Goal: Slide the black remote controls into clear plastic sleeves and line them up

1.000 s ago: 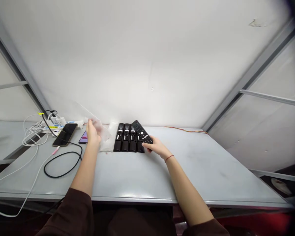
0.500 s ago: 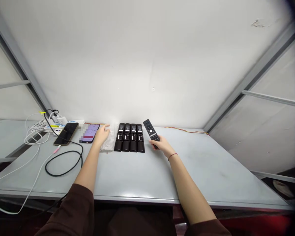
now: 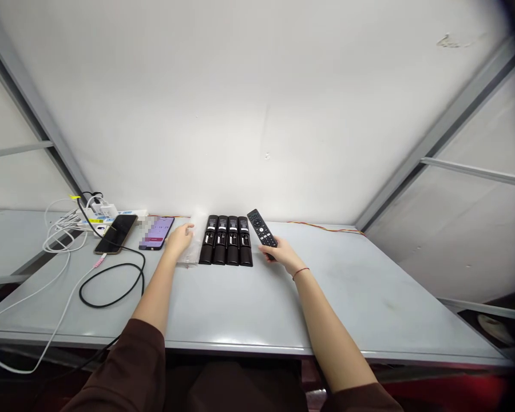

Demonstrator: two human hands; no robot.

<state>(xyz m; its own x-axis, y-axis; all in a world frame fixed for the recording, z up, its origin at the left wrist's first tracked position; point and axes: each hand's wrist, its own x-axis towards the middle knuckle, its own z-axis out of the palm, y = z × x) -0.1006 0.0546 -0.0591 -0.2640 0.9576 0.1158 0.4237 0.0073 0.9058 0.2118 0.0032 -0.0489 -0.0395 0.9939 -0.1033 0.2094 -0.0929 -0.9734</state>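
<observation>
My right hand (image 3: pixel 282 253) is closed round the lower end of a black remote control (image 3: pixel 261 228). Its button side faces me and its top tilts to the left, just right of the row. Several more dark remote controls (image 3: pixel 226 256) lie side by side, backs up, with their battery compartments uncovered and labels above. To their left, my left hand (image 3: pixel 179 240) is at a clear plastic bag (image 3: pixel 194 252), fingers bent and seemingly pinching it. The hand partly covers the bag.
A lit phone (image 3: pixel 158 233) lies left of my left hand, with a dark phone (image 3: pixel 115 233) beyond it. White cables and a black cable (image 3: pixel 111 304) loop over the table's left side near a power strip (image 3: pixel 131 216). Thin coloured wires (image 3: pixel 326 228) run along the wall.
My left hand's fingers have drawn closer together and moved slightly right. The plastic bag has shifted right and its top edge stands higher. The held remote has moved a little left.
</observation>
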